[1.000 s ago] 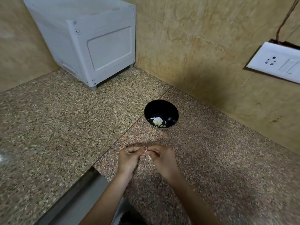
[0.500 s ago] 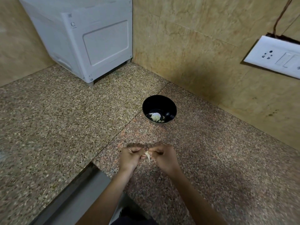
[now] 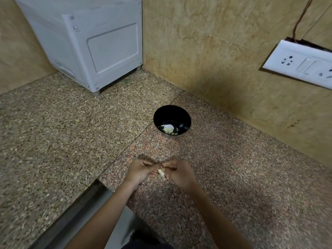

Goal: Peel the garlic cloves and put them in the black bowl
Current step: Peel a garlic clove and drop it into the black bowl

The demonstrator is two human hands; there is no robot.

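- The black bowl (image 3: 166,114) stands upright on the speckled stone counter (image 3: 53,133), near the tiled wall (image 3: 215,51) and well ahead of both hands.
- Inside the bowl, a small heap of pale garlic pieces (image 3: 168,129) lies on the bottom, toward the near side. A few smaller white slivers lie scattered beside it. Whether these are peeled cloves, loose skin or both is too small to tell.
- The rest of the bowl's glossy dark inside is bare, with a bright glint on the right of its floor.
- The garlic clove (image 3: 161,173) being worked on is outside the bowl, held above the counter between the two hands. A thin pale strip of it hangs down below the fingers.
- The left hand (image 3: 140,170) has its fingers curled in and pinches the clove from the left, its thumb tip meeting the right hand.
- The right hand (image 3: 177,172) is curled likewise and pinches the same clove from the right, so the fingertips of both hands touch around it.
- A white boxy appliance (image 3: 89,42) sits on short feet in the far left corner of the counter, well apart from the bowl.
- A white socket plate (image 3: 301,63) is fixed to the wall on the right, with a brown wire (image 3: 301,18) running up from behind it.
- A grey strip (image 3: 75,209) runs along the counter's near edge, beside the left forearm.
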